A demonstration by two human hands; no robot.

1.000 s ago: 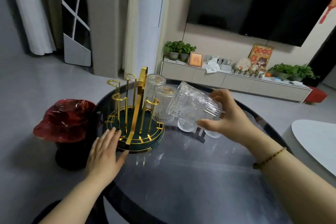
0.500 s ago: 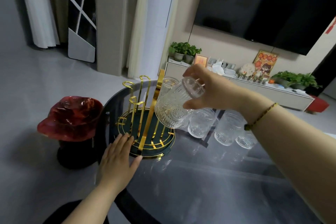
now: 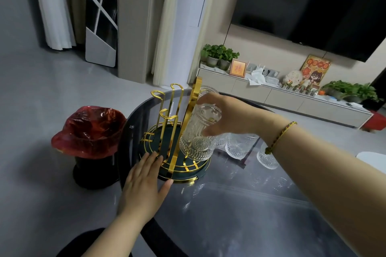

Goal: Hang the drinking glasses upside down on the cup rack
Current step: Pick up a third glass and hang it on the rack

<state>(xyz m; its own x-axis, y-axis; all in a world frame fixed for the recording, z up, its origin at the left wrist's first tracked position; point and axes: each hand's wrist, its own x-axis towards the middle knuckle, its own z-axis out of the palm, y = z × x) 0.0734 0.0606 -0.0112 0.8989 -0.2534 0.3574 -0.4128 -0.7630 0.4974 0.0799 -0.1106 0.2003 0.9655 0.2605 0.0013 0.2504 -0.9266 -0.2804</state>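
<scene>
A gold cup rack (image 3: 167, 110) with looped prongs stands on a round dark green base (image 3: 188, 173) at the left of the glass table. My right hand (image 3: 231, 117) grips a patterned clear drinking glass (image 3: 198, 133) by its bottom end, mouth down, over the right side of the rack near the base. My left hand (image 3: 144, 185) lies flat with fingers apart, touching the front left rim of the base. Other clear glasses (image 3: 240, 146) stand on the table right of the rack, partly hidden by my right arm. Another glass (image 3: 208, 91) shows behind the rack's handle.
A round dark glass table (image 3: 240, 215) holds everything. A black bin with a red plastic liner (image 3: 92, 129) stands on the floor at the table's left edge. A low cabinet with plants runs along the far wall.
My right hand has turned the glass from tilted to mouth down and lowered it onto the right side of the rack. My left hand has stayed against the base.
</scene>
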